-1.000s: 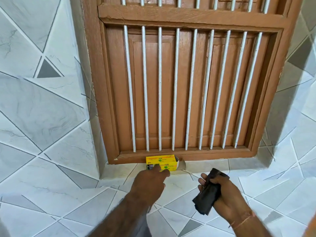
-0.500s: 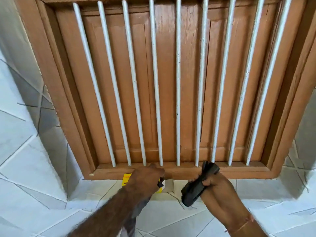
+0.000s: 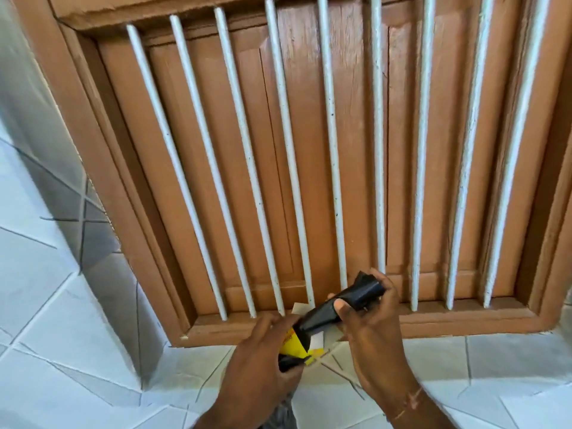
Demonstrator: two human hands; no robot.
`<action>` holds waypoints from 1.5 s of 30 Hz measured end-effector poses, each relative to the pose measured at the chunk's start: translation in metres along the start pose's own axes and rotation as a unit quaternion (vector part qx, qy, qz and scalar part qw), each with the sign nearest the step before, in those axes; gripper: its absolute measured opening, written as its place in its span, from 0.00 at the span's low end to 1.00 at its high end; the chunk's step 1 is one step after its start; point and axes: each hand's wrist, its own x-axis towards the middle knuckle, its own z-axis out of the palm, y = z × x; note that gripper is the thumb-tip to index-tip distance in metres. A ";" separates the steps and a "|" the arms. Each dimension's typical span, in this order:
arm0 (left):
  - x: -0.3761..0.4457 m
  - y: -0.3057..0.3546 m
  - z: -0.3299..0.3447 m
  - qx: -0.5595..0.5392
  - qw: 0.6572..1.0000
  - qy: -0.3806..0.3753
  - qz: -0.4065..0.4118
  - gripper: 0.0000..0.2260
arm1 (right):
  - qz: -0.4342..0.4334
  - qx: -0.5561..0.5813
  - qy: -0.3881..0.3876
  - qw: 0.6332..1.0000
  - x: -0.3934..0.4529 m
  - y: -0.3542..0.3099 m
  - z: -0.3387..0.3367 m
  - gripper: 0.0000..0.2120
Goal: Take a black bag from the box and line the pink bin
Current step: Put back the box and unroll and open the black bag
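Observation:
My left hand (image 3: pixel 260 363) grips a small yellow box (image 3: pixel 294 345) just above the tiled sill, with its pale end flaps (image 3: pixel 317 339) open. In my right hand (image 3: pixel 374 332) is a tightly rolled black bag (image 3: pixel 343 303), tilted up to the right. The roll's lower end meets the box's open end, and I cannot tell how far it sits inside. The pink bin is out of view.
Straight ahead is a brown wooden window frame (image 3: pixel 433 323) with shut shutters behind several white vertical bars (image 3: pixel 331 150). A white and grey tiled sill (image 3: pixel 495 360) lies under it, and a tiled wall (image 3: pixel 37 212) stands on the left.
My left hand has lifted the yellow box off the sill. My right hand has brought the black roll down to the box's open end. The view has moved closer to the window.

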 end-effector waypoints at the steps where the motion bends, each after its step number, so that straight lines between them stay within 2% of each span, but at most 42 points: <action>1: -0.003 -0.002 -0.003 0.002 1.000 -0.001 0.004 0.29 | -0.031 -0.039 -0.002 0.999 -0.005 0.000 0.005 0.32; 5: -0.009 -0.010 -0.016 0.012 0.999 0.008 0.034 0.30 | -0.097 -0.156 -0.039 0.982 -0.020 0.004 0.028 0.31; 8: -0.014 -0.022 -0.027 -0.005 0.998 0.025 0.057 0.30 | -0.146 -0.261 -0.059 0.953 -0.036 0.014 0.044 0.27; 9: -0.013 -0.022 -0.026 -0.009 0.998 0.024 0.064 0.30 | -0.171 -0.304 -0.058 0.935 -0.039 0.017 0.044 0.22; 11: -0.015 -0.025 -0.031 -0.040 0.996 0.040 0.071 0.29 | -0.216 -0.428 -0.061 0.875 -0.047 0.022 0.047 0.13; 12: -0.015 -0.026 -0.035 -0.059 0.995 0.047 0.071 0.29 | -0.236 -0.477 -0.062 0.844 -0.051 0.025 0.047 0.17; 14: -0.015 -0.026 -0.038 -0.077 0.993 0.050 0.076 0.27 | -0.262 -0.506 -0.055 0.820 -0.054 0.033 0.044 0.22; 16: -0.015 -0.025 -0.042 -0.095 0.990 0.064 0.086 0.27 | -0.267 -0.484 -0.029 0.833 -0.057 0.029 0.045 0.19; 19: -0.013 -0.024 -0.045 -0.128 0.986 0.075 0.079 0.30 | -0.263 -0.402 0.044 0.876 -0.056 0.019 0.044 0.27; 21: -0.012 -0.023 -0.045 -0.130 0.986 0.065 0.081 0.30 | -0.172 -0.327 0.006 0.929 -0.052 0.016 0.043 0.32; 22: -0.012 -0.023 -0.045 -0.125 0.986 0.062 0.090 0.28 | -0.138 -0.308 -0.020 0.941 -0.051 0.015 0.042 0.32; 27: -0.008 -0.023 -0.044 -0.116 0.986 0.045 0.111 0.18 | -0.162 -0.352 -0.055 0.920 -0.053 0.017 0.043 0.21; 29: -0.005 -0.022 -0.044 -0.133 0.984 0.064 0.103 0.20 | -0.157 -0.336 -0.065 0.926 -0.056 0.018 0.046 0.15; 32: -0.006 -0.018 -0.042 -0.152 0.983 0.081 0.061 0.23 | -0.133 -0.319 -0.018 0.938 -0.054 0.022 0.051 0.08; 37: -0.007 -0.013 -0.041 -0.126 0.989 0.064 0.036 0.24 | -0.109 -0.335 0.008 0.936 -0.049 0.022 0.055 0.08; 41: -0.006 -0.011 -0.040 -0.112 0.991 0.061 0.036 0.26 | -0.130 -0.337 0.028 0.932 -0.048 0.021 0.058 0.11; 45: -0.005 -0.010 -0.039 -0.120 0.990 0.057 0.040 0.26 | -0.131 -0.357 0.038 0.924 -0.045 0.026 0.056 0.07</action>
